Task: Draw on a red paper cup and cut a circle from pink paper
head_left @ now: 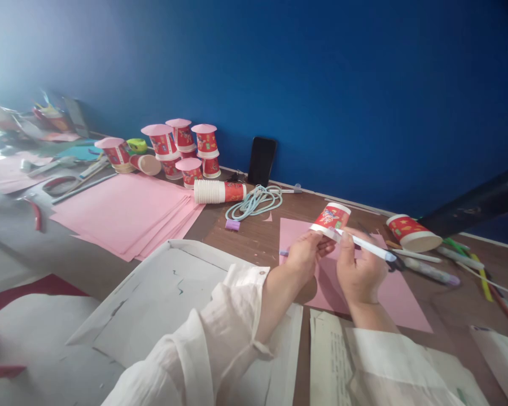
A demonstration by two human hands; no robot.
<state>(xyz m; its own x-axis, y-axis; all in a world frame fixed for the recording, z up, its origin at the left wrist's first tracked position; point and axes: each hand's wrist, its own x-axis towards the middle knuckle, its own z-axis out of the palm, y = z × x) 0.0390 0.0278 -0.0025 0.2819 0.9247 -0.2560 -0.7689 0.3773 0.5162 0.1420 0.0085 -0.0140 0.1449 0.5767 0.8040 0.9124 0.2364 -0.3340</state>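
A red printed paper cup (331,216) with a white rim is tilted in my left hand (303,252), whose fingers close around its lower edge. My right hand (360,269) grips a white marker (370,246), its tip at the cup's white rim; whether it touches I cannot tell. Under both hands lies a pink paper sheet (400,301) on the brown table. Another red paper cup (411,231) rests on its side to the right, beside a clear pen-like tube (432,272).
Red cups with pink paper tops (161,141) stand along the blue wall at left. Nearby are nested cups (220,192), a pale blue cord (258,202), a leaning black phone (262,160), pink sheets (127,208), a white envelope-like sheet (161,293) and an open booklet (328,349).
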